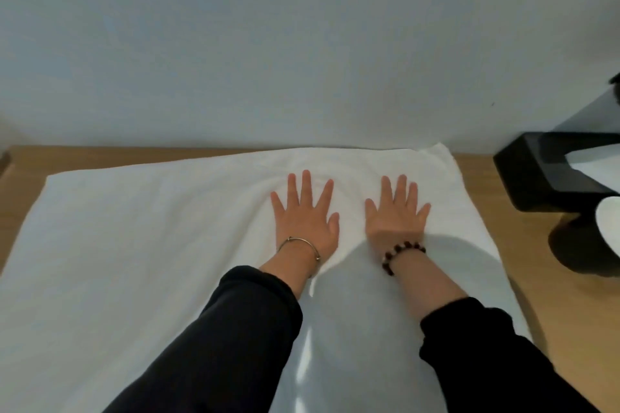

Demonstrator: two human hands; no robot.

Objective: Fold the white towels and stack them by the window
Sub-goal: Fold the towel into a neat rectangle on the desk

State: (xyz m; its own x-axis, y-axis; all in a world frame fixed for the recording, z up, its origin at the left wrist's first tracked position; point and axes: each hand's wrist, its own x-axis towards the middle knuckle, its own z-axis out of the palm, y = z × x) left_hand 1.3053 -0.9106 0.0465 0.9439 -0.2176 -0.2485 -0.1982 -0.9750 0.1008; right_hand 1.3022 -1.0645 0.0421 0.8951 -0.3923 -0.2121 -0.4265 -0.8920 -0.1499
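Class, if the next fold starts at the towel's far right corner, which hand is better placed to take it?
Right. The right hand lies flat on the white towel, nearer that corner; the left hand would probably have to cross it.

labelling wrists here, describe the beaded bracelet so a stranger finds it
On the white towel covering the wooden table, left hand and right hand press flat. The beaded bracelet circles the right wrist: dark round beads, unlike the left wrist's thin metal bangle.
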